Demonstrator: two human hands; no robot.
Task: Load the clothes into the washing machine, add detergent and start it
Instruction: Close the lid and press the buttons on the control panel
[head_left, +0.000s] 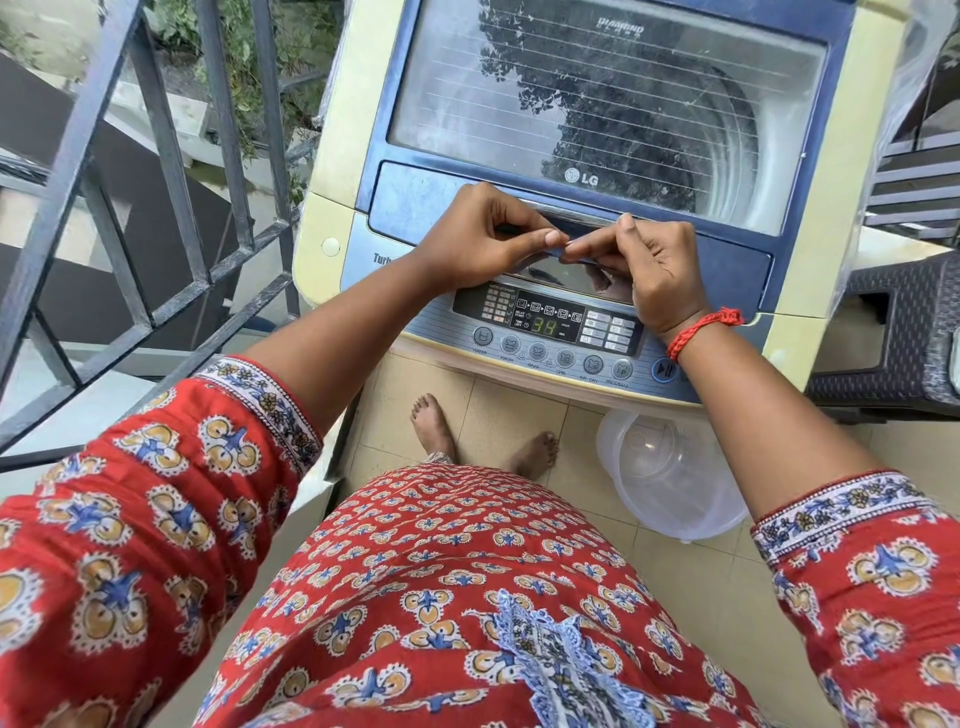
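The washing machine (571, 208) stands against the railing (156, 208), its glass lid (597, 104) lying flat and shut, the drum showing dimly beneath. Both hands meet at the lid's front handle (566, 234): the left hand (483, 239) curled with thumb and fingers pinched on the handle's edge, the right hand (649, 265) likewise narrowed, fingertips touching the same strip. The control panel (550, 327) just below shows 34 lit. The lid looks stiff and rigid, probably fairly heavy for its glass (and breakable if dropped), so the handle lip is the sensible hold. No clothes are in sight; a clear plastic tub (670, 473) sits on the floor
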